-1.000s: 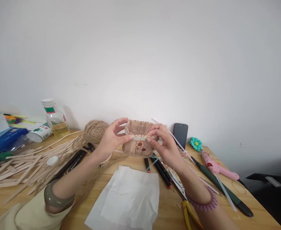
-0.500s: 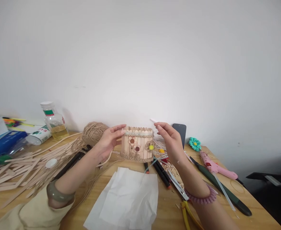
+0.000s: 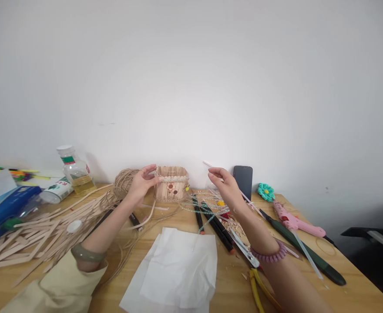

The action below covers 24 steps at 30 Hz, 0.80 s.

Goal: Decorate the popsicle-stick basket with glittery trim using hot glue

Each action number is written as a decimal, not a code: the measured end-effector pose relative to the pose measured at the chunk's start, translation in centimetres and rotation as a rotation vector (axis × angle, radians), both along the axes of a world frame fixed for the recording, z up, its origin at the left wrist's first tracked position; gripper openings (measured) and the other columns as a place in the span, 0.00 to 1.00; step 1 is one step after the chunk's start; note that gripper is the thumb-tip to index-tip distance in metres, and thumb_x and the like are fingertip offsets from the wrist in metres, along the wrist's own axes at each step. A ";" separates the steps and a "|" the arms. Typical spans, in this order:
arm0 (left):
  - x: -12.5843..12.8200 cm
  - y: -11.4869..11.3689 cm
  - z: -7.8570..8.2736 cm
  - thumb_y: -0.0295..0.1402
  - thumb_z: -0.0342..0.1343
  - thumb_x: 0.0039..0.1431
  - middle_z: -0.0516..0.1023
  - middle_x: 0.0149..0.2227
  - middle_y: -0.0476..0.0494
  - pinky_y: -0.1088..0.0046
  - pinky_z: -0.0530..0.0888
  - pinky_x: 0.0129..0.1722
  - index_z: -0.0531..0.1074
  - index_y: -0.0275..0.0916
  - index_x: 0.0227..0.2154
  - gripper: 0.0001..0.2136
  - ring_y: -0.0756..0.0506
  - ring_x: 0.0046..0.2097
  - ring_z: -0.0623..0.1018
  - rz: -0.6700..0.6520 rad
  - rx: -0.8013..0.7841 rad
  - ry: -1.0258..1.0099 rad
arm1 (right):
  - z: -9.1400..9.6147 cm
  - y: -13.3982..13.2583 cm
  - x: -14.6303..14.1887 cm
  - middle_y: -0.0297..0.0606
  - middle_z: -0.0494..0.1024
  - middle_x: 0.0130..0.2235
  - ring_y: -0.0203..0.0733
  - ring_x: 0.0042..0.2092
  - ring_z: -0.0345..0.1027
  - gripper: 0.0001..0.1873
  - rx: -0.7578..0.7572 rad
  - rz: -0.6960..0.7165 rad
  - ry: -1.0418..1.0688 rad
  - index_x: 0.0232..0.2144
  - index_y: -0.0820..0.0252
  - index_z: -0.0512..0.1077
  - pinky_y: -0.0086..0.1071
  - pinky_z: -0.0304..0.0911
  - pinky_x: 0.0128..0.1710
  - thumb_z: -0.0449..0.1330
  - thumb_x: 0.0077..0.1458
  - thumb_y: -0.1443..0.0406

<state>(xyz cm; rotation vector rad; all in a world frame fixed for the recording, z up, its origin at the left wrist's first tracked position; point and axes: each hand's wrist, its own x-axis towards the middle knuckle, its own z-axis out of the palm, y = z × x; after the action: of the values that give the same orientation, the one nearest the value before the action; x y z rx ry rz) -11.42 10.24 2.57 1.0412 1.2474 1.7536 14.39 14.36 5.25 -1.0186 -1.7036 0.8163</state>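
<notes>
A small round basket of wooden craft sticks [image 3: 172,184], trimmed with a beaded band and small flowers, stands on the wooden table [image 3: 230,278] near the wall. My left hand [image 3: 143,182] holds its left rim with thumb and fingertips. My right hand [image 3: 224,186] hovers to the right of the basket, apart from it, fingers loosely curled and holding nothing I can see. Beaded trim strands [image 3: 204,206] lie on the table between the basket and my right hand.
A ball of jute twine [image 3: 124,181], loose craft sticks [image 3: 31,230], a bottle [image 3: 74,170], black markers [image 3: 216,226], white paper [image 3: 175,271], a phone [image 3: 243,177] against the wall, a pink glue gun [image 3: 296,222], scissors [image 3: 243,250] and yellow pliers [image 3: 258,295] lie around.
The basket was held up in both hands; now it stands farther back on the table. My right hand has let go and drawn off to the right.
</notes>
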 end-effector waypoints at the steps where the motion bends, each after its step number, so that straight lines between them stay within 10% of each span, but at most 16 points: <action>1: -0.4 0.2 -0.2 0.31 0.58 0.60 0.71 0.53 0.40 0.54 0.72 0.51 0.70 0.35 0.46 0.12 0.40 0.52 0.73 0.022 0.005 0.009 | -0.1 0.1 0.0 0.41 0.72 0.47 0.43 0.48 0.68 0.13 0.004 -0.003 -0.009 0.44 0.63 0.70 0.44 0.65 0.49 0.58 0.61 0.61; 24: -1.7 0.2 -0.7 0.32 0.56 0.62 0.74 0.45 0.42 0.63 0.77 0.41 0.70 0.35 0.45 0.11 0.45 0.42 0.77 -0.145 -0.005 -0.196 | -0.5 0.2 0.3 0.42 0.71 0.49 0.43 0.47 0.68 0.15 0.025 0.033 -0.070 0.47 0.63 0.68 0.43 0.67 0.46 0.57 0.61 0.60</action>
<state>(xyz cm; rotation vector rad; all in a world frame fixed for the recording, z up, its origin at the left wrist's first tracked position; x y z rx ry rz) -13.16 10.48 1.85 0.9092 1.0298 1.6949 14.66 14.61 4.72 -1.0149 -1.7895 0.7874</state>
